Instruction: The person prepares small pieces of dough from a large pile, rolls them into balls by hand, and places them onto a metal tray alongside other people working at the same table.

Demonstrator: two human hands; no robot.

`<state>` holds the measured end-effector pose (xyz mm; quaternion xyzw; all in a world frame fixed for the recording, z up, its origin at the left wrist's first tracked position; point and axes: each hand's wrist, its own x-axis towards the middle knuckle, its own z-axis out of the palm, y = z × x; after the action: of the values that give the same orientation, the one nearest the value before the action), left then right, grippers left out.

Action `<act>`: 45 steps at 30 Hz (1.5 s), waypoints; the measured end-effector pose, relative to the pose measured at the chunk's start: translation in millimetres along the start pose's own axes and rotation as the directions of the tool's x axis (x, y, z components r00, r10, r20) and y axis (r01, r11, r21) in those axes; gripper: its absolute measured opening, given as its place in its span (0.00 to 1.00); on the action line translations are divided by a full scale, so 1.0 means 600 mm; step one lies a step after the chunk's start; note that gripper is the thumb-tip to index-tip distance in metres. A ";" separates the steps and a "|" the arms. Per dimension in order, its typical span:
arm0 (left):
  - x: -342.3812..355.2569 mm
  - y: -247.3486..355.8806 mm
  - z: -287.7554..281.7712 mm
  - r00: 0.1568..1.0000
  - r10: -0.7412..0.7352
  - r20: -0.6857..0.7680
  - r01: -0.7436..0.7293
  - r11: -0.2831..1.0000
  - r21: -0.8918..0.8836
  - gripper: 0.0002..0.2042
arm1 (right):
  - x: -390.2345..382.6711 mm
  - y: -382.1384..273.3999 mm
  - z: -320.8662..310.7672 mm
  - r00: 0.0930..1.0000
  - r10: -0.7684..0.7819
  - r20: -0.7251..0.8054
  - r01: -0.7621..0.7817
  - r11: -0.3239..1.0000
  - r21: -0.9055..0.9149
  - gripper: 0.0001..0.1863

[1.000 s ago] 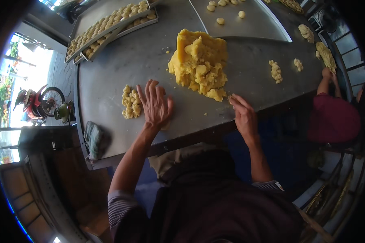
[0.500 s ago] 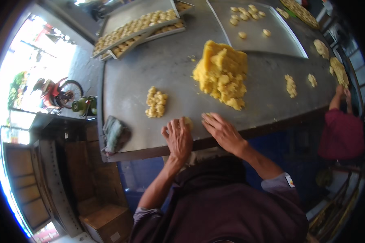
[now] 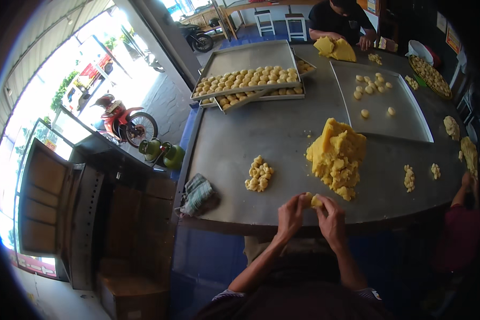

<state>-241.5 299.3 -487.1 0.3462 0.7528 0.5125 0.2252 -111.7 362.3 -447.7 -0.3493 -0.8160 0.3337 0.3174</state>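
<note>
left hand (image 3: 291, 216), right hand (image 3: 332, 223), dough (image 3: 316, 202) between

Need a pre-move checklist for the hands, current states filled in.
1. Left hand on the small dough piece: ok, fingers pinch at it.
2. Right hand on it too: ok, fingertips close together.
3. One piece or two between the hands: cannot tell, fingers cover part.
4. Yellow mound in reach: ok, likely, just beyond the hands.
5. Straight path to the single tray: not ok, the mound stands partly between.
6. Cloth away from hands: ok, by the table's left edge.
</note>
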 end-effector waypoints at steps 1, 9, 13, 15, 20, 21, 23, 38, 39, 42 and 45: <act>-0.002 0.009 0.004 0.998 0.061 0.032 -0.059 0.996 -0.060 0.13 | -0.001 0.015 0.015 0.999 -0.025 -0.025 0.025 1.000 -0.004 0.18; 0.026 -0.022 -0.018 0.936 0.213 0.281 -0.268 0.948 0.173 0.11 | 0.008 0.011 0.015 0.973 -0.184 0.137 0.174 0.981 0.087 0.18; 0.006 -0.041 -0.011 0.952 0.261 0.162 -0.286 0.945 0.159 0.12 | 0.007 -0.009 0.016 0.977 0.166 0.131 -0.202 0.915 0.350 0.14; 0.006 -0.027 -0.012 0.964 0.089 0.249 -0.151 0.958 0.242 0.13 | 0.007 -0.008 0.024 0.989 0.040 0.140 -0.065 0.983 0.174 0.12; 0.008 -0.021 -0.022 0.945 0.109 0.308 -0.137 0.988 0.070 0.14 | -0.004 -0.036 0.034 0.966 -0.252 0.051 0.257 0.960 -0.110 0.09; 0.008 -0.024 -0.027 0.934 0.126 0.334 -0.155 0.986 0.062 0.14 | 0.001 -0.039 0.024 0.972 -0.222 0.073 0.226 0.973 -0.041 0.09; 0.006 -0.026 -0.032 0.925 0.162 0.343 -0.188 0.981 0.043 0.13 | 0.014 -0.040 0.008 0.976 -0.171 0.133 0.158 0.982 0.103 0.09; 0.009 -0.029 -0.027 0.875 0.361 0.322 -0.319 0.931 -0.177 0.15 | 0.039 0.089 0.056 0.887 0.225 0.402 -0.410 0.784 0.466 0.23; 0.010 -0.030 -0.025 0.867 0.381 0.322 -0.346 0.924 -0.163 0.15 | 0.042 0.097 0.061 0.901 0.209 0.381 -0.370 0.828 0.422 0.24; 0.007 -0.059 -0.006 0.859 0.414 0.301 -0.408 0.909 -0.085 0.13 | 0.039 0.046 0.032 0.950 0.064 0.304 -0.131 0.969 0.208 0.25; 0.021 -0.049 -0.007 0.889 0.360 0.283 -0.368 0.930 -0.028 0.14 | 0.042 0.051 -0.020 0.999 -0.003 -0.039 -0.004 0.984 -0.177 0.24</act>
<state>-261.2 299.5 -512.4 0.5536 0.6411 0.4809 0.2261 -105.5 402.5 -457.1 -0.3826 -0.8361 0.2529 0.3010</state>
